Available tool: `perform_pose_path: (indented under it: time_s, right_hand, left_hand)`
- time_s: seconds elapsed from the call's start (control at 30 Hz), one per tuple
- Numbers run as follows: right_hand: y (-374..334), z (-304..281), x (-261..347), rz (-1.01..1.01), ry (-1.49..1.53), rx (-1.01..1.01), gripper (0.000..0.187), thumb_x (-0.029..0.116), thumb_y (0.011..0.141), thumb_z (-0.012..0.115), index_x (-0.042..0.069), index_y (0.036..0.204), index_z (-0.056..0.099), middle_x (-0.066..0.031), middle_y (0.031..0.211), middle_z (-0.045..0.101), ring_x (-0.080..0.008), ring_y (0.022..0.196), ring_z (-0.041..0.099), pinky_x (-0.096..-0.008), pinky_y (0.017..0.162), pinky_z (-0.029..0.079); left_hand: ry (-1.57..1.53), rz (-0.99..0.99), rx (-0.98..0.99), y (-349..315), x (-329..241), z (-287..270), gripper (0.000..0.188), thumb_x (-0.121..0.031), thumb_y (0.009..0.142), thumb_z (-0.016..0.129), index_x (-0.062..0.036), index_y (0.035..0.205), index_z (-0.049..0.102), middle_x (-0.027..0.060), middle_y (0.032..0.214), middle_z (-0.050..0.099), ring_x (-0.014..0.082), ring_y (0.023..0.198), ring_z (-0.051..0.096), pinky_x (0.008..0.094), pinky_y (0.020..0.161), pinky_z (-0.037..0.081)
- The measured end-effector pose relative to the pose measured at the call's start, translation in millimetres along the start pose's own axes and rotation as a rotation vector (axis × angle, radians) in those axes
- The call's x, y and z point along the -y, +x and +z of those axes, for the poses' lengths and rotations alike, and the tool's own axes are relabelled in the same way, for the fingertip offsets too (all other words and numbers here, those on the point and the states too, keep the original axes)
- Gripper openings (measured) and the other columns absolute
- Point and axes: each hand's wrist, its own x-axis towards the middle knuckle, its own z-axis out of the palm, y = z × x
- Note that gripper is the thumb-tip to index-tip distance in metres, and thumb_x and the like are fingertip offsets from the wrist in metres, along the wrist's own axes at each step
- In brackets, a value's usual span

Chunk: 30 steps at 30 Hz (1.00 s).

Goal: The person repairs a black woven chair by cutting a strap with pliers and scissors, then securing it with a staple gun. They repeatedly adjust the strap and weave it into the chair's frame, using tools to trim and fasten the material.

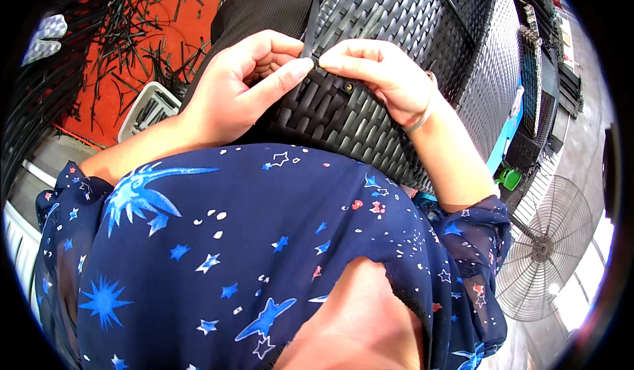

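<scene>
A piece of black woven wicker furniture (409,39) stands close in front of me. At its near left edge, my left hand (254,79) pinches a flat black plastic strip (310,36) between thumb and forefinger. My right hand (380,73) is right beside it, thumb and forefinger pressed together at the same edge. Whatever those right fingertips grip is too small to make out. Just below them, a small brass-coloured round fitting (349,88) sits in the weave.
Cut black strips (155,20) litter the red floor mat (105,99) at the left. A pale bin (152,109) of black offcuts stands beside my left forearm. To the right are a large round fan (543,248), a green object (508,178) and more woven pieces (528,115).
</scene>
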Motion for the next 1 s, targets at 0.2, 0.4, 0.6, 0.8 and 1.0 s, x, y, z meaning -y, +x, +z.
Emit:
perform_pose_path:
  time_s: [0.2,0.4,0.6,0.8,1.0]
  right_hand:
    - [-12,7,-9,-0.276,-0.222,-0.102,0.028,0.013,0.093,0.072,-0.004,0.115,0.067,-0.0071,0.104,0.072,-0.0093,0.091,0.066,-0.0239,0.084,0.054]
    - [-31,14,-19,-0.628,-0.849,-0.292,0.030,0.009,0.090,0.071,0.002,0.119,0.068,-0.0089,0.106,0.068,-0.0174,0.099,0.066,-0.0302,0.092,0.050]
    - [-20,18,-26,-0.798,-0.977,-0.374,0.033,0.008,0.087,0.074,0.002,0.118,0.066,-0.0107,0.103,0.068,-0.0216,0.095,0.067,-0.0305,0.086,0.052]
    - [-17,17,-31,-0.861,-0.969,-0.387,0.031,0.009,0.085,0.075,0.001,0.113,0.065,-0.0119,0.100,0.067,-0.0259,0.089,0.067,-0.0320,0.082,0.053]
    - [-15,15,-36,-0.891,-0.933,-0.376,0.032,0.011,0.084,0.076,0.000,0.113,0.065,-0.0124,0.100,0.067,-0.0268,0.088,0.067,-0.0326,0.080,0.053]
  left_hand:
    - [-0.051,0.146,-0.070,6,3,2,0.032,-0.013,0.099,0.066,0.0044,0.124,0.057,0.0031,0.097,0.069,0.0036,0.084,0.060,0.0215,0.078,0.051]
    - [0.763,0.643,-0.186,21,-32,-25,0.030,-0.012,0.086,0.074,-0.0049,0.114,0.066,0.0036,0.106,0.066,0.0149,0.095,0.063,0.0286,0.085,0.051]
    - [0.514,0.095,0.496,78,-69,-45,0.026,-0.021,0.102,0.056,0.0025,0.108,0.066,0.0062,0.105,0.065,0.0158,0.103,0.061,0.0316,0.095,0.046]
    - [0.399,0.099,0.687,96,-53,-43,0.024,-0.018,0.099,0.050,0.0017,0.097,0.064,0.0056,0.097,0.062,0.0162,0.096,0.058,0.0314,0.090,0.044]
    - [0.390,0.121,0.659,97,-44,-48,0.030,-0.020,0.094,0.045,0.0029,0.094,0.064,0.0105,0.096,0.063,0.0211,0.094,0.058,0.0343,0.089,0.044]
